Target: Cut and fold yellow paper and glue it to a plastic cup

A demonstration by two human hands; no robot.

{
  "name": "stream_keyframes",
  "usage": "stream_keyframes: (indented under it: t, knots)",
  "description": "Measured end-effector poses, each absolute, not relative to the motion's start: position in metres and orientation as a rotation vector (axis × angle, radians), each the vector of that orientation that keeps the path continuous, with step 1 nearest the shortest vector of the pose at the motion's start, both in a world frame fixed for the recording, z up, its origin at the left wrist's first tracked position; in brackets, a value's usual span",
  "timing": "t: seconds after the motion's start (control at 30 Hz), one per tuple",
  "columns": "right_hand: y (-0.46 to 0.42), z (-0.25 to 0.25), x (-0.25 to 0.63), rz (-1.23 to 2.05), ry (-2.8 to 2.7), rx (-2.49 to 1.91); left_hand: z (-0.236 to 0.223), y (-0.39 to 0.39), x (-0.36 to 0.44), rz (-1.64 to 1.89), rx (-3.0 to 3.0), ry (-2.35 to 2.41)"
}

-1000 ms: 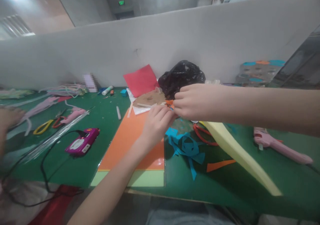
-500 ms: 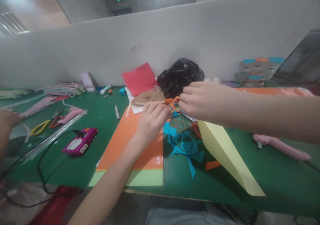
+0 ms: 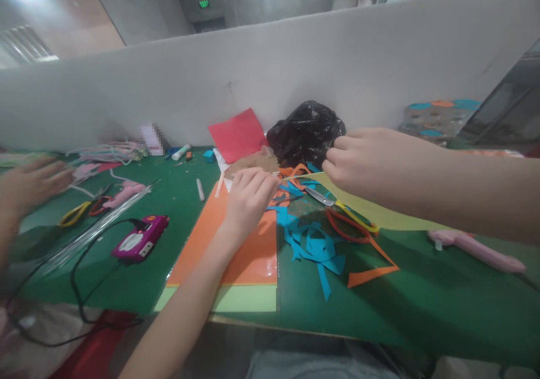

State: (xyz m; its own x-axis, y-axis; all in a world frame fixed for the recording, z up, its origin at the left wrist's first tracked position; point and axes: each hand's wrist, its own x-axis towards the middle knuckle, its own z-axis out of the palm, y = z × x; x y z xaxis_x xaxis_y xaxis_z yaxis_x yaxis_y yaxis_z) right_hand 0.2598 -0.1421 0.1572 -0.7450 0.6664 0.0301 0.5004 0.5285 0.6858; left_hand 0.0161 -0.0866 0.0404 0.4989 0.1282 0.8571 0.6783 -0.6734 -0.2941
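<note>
A pale yellow sheet of paper (image 3: 369, 206) stretches between my hands, seen almost edge-on and running back to the right behind my forearm. My left hand (image 3: 253, 196) is closed, with its fingers pinching the left end of the sheet's edge over the orange sheets. Higher and to the right, my right hand (image 3: 363, 159) is closed on the same sheet; its fingertips are partly hidden. Below the paper lie scissors (image 3: 352, 215) with yellow and red handles. Blue paper scraps (image 3: 316, 244) and orange paper scraps (image 3: 371, 275) are scattered under and in front of my hands.
Orange sheets (image 3: 253, 261) in a clear sleeve lie at the front. A pink glue gun (image 3: 481, 251) sits at right, a black plastic bag (image 3: 307, 134) against the partition. At left are a purple device (image 3: 141, 239) with a cable and another person's hand (image 3: 37, 185).
My right hand has moved right, away from my left. The yellow sheet has swung up from hanging toward the front edge, uncovering the scissors. The other person's hand has moved further into view.
</note>
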Motion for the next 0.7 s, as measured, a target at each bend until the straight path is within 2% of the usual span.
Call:
stream_keyframes:
  t: [0.17, 0.7]
  knots:
    - [-0.141, 0.169, 0.276, 1.001, 2.672, 0.983, 0.042, -0.083, 0.008, -1.138, -2.136, -0.753]
    - [-0.146, 0.196, 0.335, 0.854, 2.508, 1.511, 0.043, -0.073, -0.002, -1.152, -2.095, -0.736]
